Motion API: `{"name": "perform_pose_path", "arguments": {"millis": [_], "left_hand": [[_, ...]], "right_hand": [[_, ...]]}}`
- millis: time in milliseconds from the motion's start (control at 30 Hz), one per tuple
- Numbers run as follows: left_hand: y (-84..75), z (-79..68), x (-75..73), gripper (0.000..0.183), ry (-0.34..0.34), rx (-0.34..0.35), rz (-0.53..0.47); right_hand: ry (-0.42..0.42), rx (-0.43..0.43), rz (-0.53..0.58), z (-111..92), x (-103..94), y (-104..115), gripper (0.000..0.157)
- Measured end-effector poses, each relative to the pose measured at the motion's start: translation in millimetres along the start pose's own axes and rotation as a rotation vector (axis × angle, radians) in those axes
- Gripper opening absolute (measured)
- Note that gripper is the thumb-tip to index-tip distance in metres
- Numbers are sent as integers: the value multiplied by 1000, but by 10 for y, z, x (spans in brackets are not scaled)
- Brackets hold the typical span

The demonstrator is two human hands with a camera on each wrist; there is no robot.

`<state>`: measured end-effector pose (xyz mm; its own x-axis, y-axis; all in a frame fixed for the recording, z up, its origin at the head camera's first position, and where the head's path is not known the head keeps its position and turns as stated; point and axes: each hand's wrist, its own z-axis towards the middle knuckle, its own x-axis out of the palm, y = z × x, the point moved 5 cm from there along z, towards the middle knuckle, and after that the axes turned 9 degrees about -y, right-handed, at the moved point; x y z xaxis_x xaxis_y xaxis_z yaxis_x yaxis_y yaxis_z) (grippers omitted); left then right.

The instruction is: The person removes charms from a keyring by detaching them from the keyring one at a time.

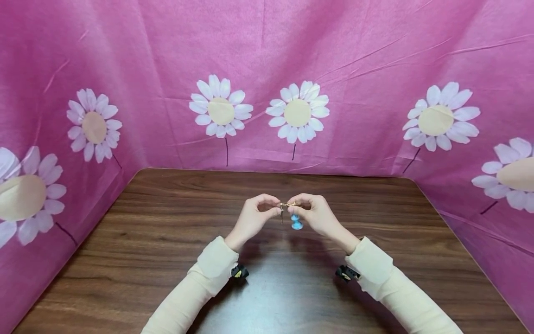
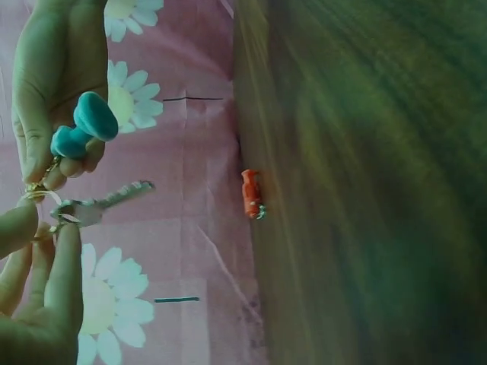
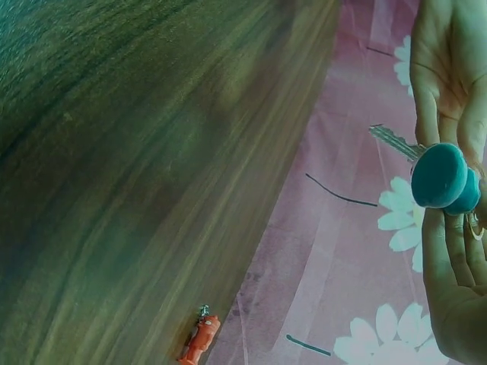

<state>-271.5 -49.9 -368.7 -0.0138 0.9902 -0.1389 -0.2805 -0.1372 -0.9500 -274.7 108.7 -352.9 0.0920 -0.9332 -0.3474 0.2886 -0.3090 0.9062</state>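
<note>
Over the middle of the table, my left hand (image 1: 253,216) and right hand (image 1: 320,216) meet at the fingertips. Between thumb and fingers, the left hand pinches a metal ring (image 2: 46,194) with a silver key (image 2: 114,200) hanging from it. My right hand pinches the gold clasp (image 1: 294,204) of a keychain whose turquoise, spool-shaped charm (image 1: 296,223) dangles below the fingers. Clasp and ring come together between the two hands, and fingers partly cover where they join.
A small orange keychain-like figure (image 2: 252,193) with a metal bit at one end lies near the far edge of the wooden table (image 1: 167,222); in the head view it is hidden. Pink cloth (image 1: 258,46) printed with white daisies hangs behind the table and along both sides.
</note>
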Motion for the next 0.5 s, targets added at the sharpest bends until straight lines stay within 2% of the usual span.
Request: {"name": "perform_pose_path", "arguments": {"millis": [133,333,400,500], "left_hand": [[-73,-5,3,15,2,58,94],[-227,-52,-14,8,-45,251,289],[-245,-64,-19,6,-56,279,319],[-237,-67,-27,6,-66,280,303]], "right_hand": [[-6,-9,-13,-6,20,10,13],[-3,-34,-55,-22,37,7,13],[-8,-52,-88,-26,29,7,12],[1,-53,-85,-34,28,11,13]]}}
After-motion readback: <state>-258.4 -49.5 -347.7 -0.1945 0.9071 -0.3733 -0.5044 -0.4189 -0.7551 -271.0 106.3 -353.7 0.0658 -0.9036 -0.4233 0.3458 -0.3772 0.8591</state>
